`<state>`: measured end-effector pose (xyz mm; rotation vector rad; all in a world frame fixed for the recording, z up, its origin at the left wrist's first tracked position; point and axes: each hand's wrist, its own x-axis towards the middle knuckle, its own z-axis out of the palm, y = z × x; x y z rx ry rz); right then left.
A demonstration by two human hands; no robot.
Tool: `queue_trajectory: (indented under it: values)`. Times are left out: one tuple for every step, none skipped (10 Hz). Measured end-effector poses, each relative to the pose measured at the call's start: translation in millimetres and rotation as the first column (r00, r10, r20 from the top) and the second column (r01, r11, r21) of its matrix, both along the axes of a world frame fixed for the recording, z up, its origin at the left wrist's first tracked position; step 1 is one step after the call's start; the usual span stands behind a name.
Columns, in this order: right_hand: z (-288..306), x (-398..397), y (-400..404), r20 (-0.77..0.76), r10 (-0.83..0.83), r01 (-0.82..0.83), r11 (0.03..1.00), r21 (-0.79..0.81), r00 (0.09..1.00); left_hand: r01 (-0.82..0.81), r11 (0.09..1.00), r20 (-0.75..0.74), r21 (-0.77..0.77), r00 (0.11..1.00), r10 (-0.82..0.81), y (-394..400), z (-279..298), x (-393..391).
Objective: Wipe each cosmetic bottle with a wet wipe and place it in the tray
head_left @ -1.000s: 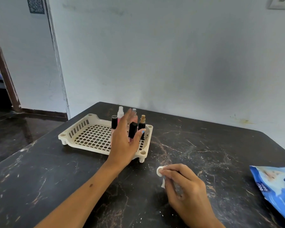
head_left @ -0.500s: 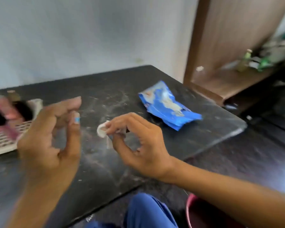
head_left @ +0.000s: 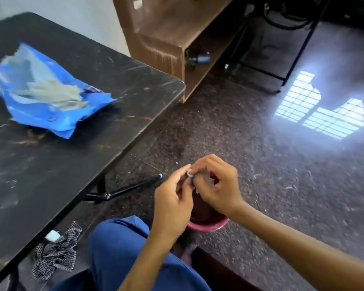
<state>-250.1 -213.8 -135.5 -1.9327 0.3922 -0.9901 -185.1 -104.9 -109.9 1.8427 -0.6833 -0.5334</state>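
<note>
Speckled dark floor fills most of the view beside the black marbled tabletop (head_left: 67,143); tray and bottles are out of frame. Both hands pinch one small crumpled white wet wipe (head_left: 190,172) above a pink bucket (head_left: 208,225). Left hand (head_left: 172,204) and right hand (head_left: 216,187) meet fingertip to fingertip, fingers narrow. Judged step: discarding the wipe; release follows, then a fresh wipe from the blue wipe packet (head_left: 44,95).

Wooden shelf unit (head_left: 166,34) standing beyond the black table (head_left: 61,164), pink bucket (head_left: 208,224) sitting on the speckled floor (head_left: 261,164), checkered cloth (head_left: 55,248) lying under the table edge, window light patch (head_left: 322,110) glowing on the floor
</note>
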Motion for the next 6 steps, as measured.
queue_trajectory:
  values:
    - [-73, 3, -12, -0.282, -0.133, 0.174, 0.977, 0.126, 0.950, 0.058, 0.971, -0.158, 0.231, 0.987, -0.022, -32, -72, 13]
    - [-125, 12, -19, -0.588, -0.131, 0.245, 0.962, 0.119, 0.798, 0.139, 0.891, -0.256, 0.432, 0.966, -0.027, -54, -122, 15]
    - [-153, 13, -22, -0.760, -0.076, 0.290, 0.945, 0.152, 0.646, 0.181, 0.810, -0.295, 0.558, 0.955, -0.011, -68, -143, 7]
    - [-168, 7, -21, -0.819, 0.011, 0.337, 0.908, 0.248, 0.574, 0.223, 0.754, -0.370, 0.618, 0.929, 0.029, -72, -161, 0]
    - [-171, 2, -20, -0.819, 0.029, 0.398, 0.864, 0.309, 0.573, 0.281, 0.674, -0.372, 0.683, 0.928, -0.010, -69, -171, -5]
    - [-167, -3, -25, -0.811, -0.042, 0.495, 0.810, 0.314, 0.583, 0.291, 0.677, -0.381, 0.676, 0.924, -0.016, -70, -171, -8]
